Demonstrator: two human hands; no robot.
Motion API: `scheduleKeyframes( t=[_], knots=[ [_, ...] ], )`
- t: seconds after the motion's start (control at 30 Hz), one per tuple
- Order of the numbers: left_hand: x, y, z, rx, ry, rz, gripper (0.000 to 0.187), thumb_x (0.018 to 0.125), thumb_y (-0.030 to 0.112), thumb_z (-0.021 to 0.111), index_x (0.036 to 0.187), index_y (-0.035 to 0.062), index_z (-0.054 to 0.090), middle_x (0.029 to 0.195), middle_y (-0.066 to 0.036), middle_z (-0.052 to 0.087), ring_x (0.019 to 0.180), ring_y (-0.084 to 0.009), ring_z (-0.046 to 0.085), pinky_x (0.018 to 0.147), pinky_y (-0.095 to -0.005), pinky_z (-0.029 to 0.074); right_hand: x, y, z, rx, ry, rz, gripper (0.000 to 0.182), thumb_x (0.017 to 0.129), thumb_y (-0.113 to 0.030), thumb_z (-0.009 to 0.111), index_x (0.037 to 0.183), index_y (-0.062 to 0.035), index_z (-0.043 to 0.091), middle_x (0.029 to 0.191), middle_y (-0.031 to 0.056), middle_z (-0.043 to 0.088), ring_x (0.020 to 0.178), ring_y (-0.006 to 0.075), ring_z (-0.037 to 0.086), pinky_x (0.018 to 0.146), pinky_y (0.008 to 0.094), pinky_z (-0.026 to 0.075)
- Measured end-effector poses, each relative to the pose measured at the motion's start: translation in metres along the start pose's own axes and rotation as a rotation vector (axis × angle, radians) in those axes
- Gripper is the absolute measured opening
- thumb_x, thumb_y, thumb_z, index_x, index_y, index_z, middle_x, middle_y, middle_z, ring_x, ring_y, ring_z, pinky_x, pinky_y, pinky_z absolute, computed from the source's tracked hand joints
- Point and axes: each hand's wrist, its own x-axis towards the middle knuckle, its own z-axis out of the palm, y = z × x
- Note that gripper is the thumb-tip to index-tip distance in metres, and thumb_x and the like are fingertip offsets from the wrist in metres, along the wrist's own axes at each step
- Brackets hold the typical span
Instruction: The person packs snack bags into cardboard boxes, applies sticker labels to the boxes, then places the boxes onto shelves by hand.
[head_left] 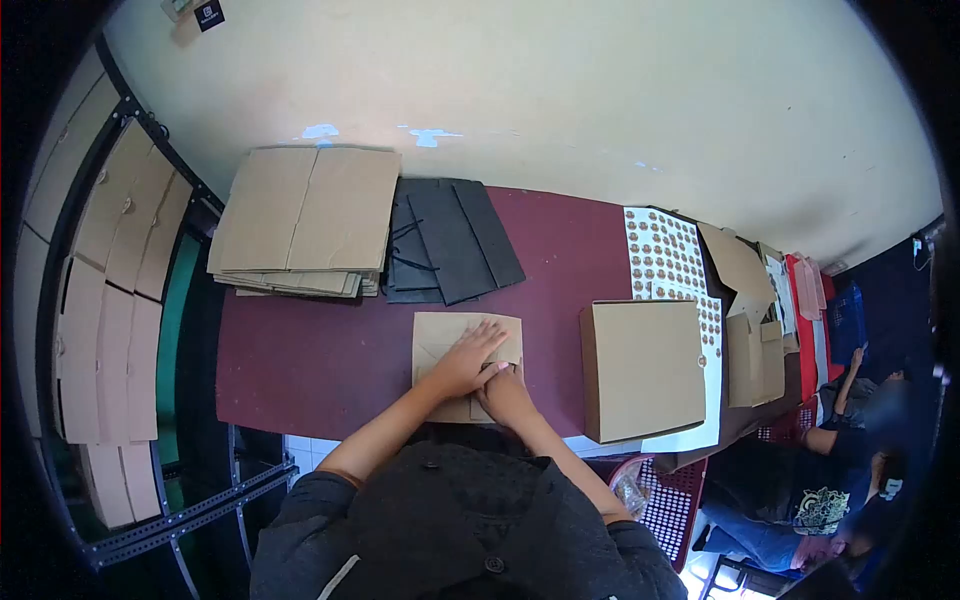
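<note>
A flat, folded piece of brown kraft card (432, 340) with crease lines lies at the table's near edge, right in front of me. My left hand (468, 360) rests on it, palm down, fingers stretched out towards the upper right. Close against it, my right hand (508, 396) presses on the card's right side with its fingers curled in. The left thumb crosses over the right fingers, so what they pinch, if anything, is hidden.
Stacked flat cardboard (300, 210) and black folded bags (450, 240) lie at the back of the maroon table (290, 350). To the right are a closed brown box (645, 370), sticker sheets (665, 250) and an open box (755, 360). A basket (675, 505) and another person (800, 480) are at right.
</note>
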Motion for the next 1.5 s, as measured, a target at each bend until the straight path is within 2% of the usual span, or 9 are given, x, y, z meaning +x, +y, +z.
scheduleKeyframes(
  t=[0.3, 0.43, 0.5, 0.57, 0.7, 0.87, 1.17, 1.23, 1.5],
  knots=[
    [-0.02, -0.004, 0.014, 0.253, 0.015, 0.002, 0.051, 0.094, 0.033, 0.041, 0.136, 0.0032, 0.043, 0.145, -0.012, 0.039, 0.139, -0.0306, 0.025, 0.111, -0.0597, 0.002, -0.038, 0.013, -0.017, 0.679, 0.528, 0.193, 0.018, 0.088, -0.011, 0.056, 0.082, 0.0018, 0.066, 0.079, 0.016, 0.065, 0.077, 0.0275, 0.066, 0.075, 0.0353, 0.051],
    [-0.026, 0.011, 0.003, 0.271, -0.087, -0.042, 0.047, 0.093, 0.031, 0.044, 0.134, 0.01, 0.047, 0.144, -0.005, 0.041, 0.139, -0.0294, 0.025, 0.107, -0.0671, 0.0, -0.026, 0.025, -0.001, 0.384, 0.82, 0.249, 0.037, 0.087, -0.02, 0.062, 0.116, 0.0013, 0.055, 0.105, 0.0177, 0.062, 0.099, 0.0284, 0.06, 0.089, 0.0336, 0.045],
    [-0.036, 0.005, 0.001, 0.297, -0.049, -0.019, 0.047, 0.092, 0.031, 0.048, 0.135, 0.014, 0.047, 0.141, -0.002, 0.045, 0.14, -0.0303, 0.022, 0.105, -0.07, 0.0, -0.018, 0.045, 0.025, 0.373, 0.695, 0.301, 0.056, 0.088, -0.025, 0.063, 0.132, 0.0015, 0.041, 0.119, 0.0166, 0.057, 0.109, 0.0261, 0.055, 0.095, 0.0322, 0.041],
    [-0.041, 0.006, -0.013, 0.341, 0.019, -0.218, 0.051, 0.089, 0.03, 0.053, 0.137, 0.0144, 0.043, 0.144, -0.006, 0.04, 0.141, -0.0327, 0.019, 0.106, -0.0686, 0.0, -0.009, 0.06, 0.038, 1.216, 0.265, 0.293, 0.056, 0.089, -0.027, 0.063, 0.133, 0.0016, 0.042, 0.119, 0.0145, 0.058, 0.11, 0.0214, 0.054, 0.096, 0.0316, 0.04],
    [-0.058, 0.009, -0.014, 0.272, 0.53, -0.402, 0.085, 0.078, 0.032, 0.071, 0.147, 0.0157, 0.024, 0.148, -0.025, 0.022, 0.141, -0.0351, 0.016, 0.104, -0.0691, 0.011, -0.017, 0.057, 0.005, 1.108, 0.09, 0.313, 0.051, 0.09, -0.025, 0.062, 0.129, 0.0035, 0.048, 0.119, 0.0156, 0.06, 0.108, 0.0184, 0.056, 0.092, 0.0305, 0.043],
    [-0.064, -0.006, -0.011, -0.159, 0.422, -0.563, 0.099, 0.078, 0.025, 0.074, 0.148, 0.0038, 0.006, 0.145, -0.028, 0.028, 0.132, -0.0412, 0.033, 0.108, -0.0408, 0.031, -0.014, 0.065, 0.003, 1.12, 0.055, 0.189, 0.045, 0.09, -0.021, 0.063, 0.126, 0.0033, 0.052, 0.111, 0.0149, 0.064, 0.101, 0.0171, 0.059, 0.087, 0.0306, 0.047],
    [-0.046, 0.021, -0.011, 0.341, 0.371, -0.52, 0.073, 0.084, 0.024, 0.061, 0.145, 0.0088, 0.025, 0.148, -0.024, 0.021, 0.137, -0.0441, 0.02, 0.106, -0.0621, 0.02, -0.059, 0.068, -0.039, 0.922, 0.353, 0.189, 0.044, 0.089, -0.013, 0.062, 0.129, 0.0004, 0.05, 0.123, 0.0199, 0.058, 0.109, 0.0241, 0.06, 0.093, 0.033, 0.047],
    [-0.029, 0.039, -0.007, 0.507, 0.393, -0.51, 0.065, 0.084, 0.02, 0.058, 0.143, 0.0096, 0.033, 0.149, -0.024, 0.02, 0.138, -0.045, 0.017, 0.104, -0.0655, 0.018, -0.086, 0.086, -0.071, 0.618, 0.751, 0.181, 0.038, 0.089, -0.01, 0.059, 0.125, -0.002, 0.054, 0.119, 0.0182, 0.06, 0.108, 0.0288, 0.06, 0.094, 0.0365, 0.046],
    [0.063, 0.088, 0.111, -0.505, -0.153, -0.084, 0.061, 0.087, 0.026, 0.06, 0.138, 0.006, 0.034, 0.141, -0.026, 0.032, 0.13, -0.0485, 0.03, 0.107, -0.0546, 0.026, -0.218, 0.295, -0.107, 0.186, 1.064, 0.891, 0.041, 0.09, -0.022, 0.057, 0.124, -0.0007, 0.053, 0.113, 0.0202, 0.06, 0.106, 0.0323, 0.057, 0.094, 0.0378, 0.043]
  ],
)
